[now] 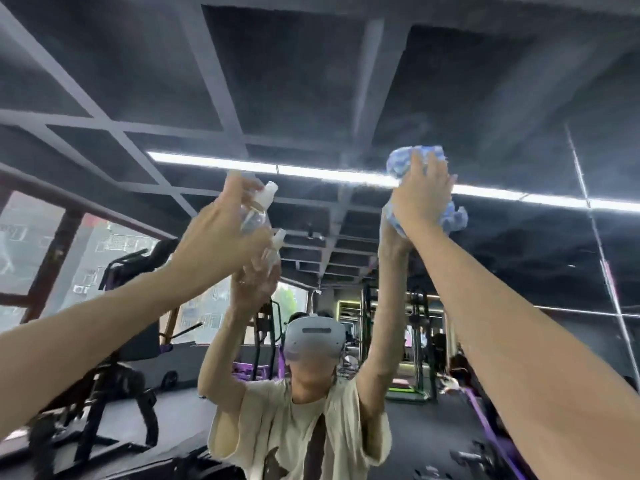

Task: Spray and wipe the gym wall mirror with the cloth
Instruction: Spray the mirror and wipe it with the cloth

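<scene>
The wall mirror (485,109) fills the view ahead and reflects me with both arms raised. High on the glass, my right hand (420,199) presses a crumpled blue and white cloth (414,161) flat against it. My left hand (214,233) holds a small clear spray bottle (258,209) with a white nozzle, which points up and to the right, close to the mirror. The bottle's reflection shows just below it. A faint haze lies on the glass above the cloth.
A thin seam between mirror panels (595,237) runs down at the right. Reflected behind me are black and purple gym machines (114,375), weight racks (415,341), windows (104,258) at the left and a long ceiling light (277,168).
</scene>
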The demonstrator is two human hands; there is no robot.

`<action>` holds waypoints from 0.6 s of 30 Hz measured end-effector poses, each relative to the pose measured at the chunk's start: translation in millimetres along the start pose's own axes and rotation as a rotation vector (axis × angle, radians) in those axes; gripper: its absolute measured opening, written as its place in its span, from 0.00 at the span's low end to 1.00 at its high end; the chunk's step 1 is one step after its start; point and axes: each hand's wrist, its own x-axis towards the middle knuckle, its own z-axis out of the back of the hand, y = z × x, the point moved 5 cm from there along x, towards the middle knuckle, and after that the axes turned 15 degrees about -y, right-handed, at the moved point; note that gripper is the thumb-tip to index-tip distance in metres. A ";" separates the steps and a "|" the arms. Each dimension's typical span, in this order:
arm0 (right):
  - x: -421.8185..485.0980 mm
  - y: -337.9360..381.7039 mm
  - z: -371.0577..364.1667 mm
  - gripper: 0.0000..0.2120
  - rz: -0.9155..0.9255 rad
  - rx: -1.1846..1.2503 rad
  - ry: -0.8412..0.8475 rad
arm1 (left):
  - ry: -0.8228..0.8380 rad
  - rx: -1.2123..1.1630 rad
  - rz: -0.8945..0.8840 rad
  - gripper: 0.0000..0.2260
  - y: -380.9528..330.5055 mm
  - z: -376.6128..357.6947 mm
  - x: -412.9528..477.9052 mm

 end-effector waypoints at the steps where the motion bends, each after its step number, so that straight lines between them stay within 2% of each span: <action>1: -4.6 22.1 -0.9 0.25 0.089 0.034 0.005 | -0.032 0.013 -0.012 0.21 -0.9 0.8 7.0; 3: -32.5 85.2 -6.3 0.20 0.523 0.222 0.125 | -0.072 0.020 -0.014 0.26 -5.4 0.5 20.0; 5: -65.8 117.4 -12.4 0.21 0.963 0.376 0.261 | -0.071 0.030 -0.044 0.29 -12.3 -5.1 32.3; 6: -56.9 116.4 -13.9 0.21 1.013 0.396 0.231 | -0.066 0.051 -0.061 0.30 -14.8 -8.0 38.2; 7: -35.4 105.8 -17.9 0.22 0.904 0.370 0.170 | -0.059 0.075 -0.070 0.30 -16.9 -10.9 42.7; 9: 21.3 62.2 -25.6 0.23 0.497 0.201 0.070 | -0.045 0.091 -0.069 0.29 -18.6 -18.7 49.3; 11: 67.3 13.8 -27.7 0.24 0.160 0.062 0.072 | -0.020 0.086 -0.077 0.28 -21.3 -28.7 57.0; 13: 84.4 5.2 -26.2 0.25 -0.034 -0.002 0.030 | -0.004 0.082 -0.078 0.28 -22.4 -35.7 69.3; 14: 81.8 21.1 -27.7 0.25 -0.024 0.024 -0.008 | -0.012 0.080 -0.074 0.28 -22.6 -38.6 77.7; 15: 76.3 45.9 -33.4 0.26 0.087 0.076 -0.010 | -0.025 0.078 -0.070 0.28 -24.1 -41.3 86.8; 18: 36.4 112.0 -43.0 0.23 0.721 0.273 0.123 | -0.061 0.042 -0.064 0.28 -31.0 -50.6 108.4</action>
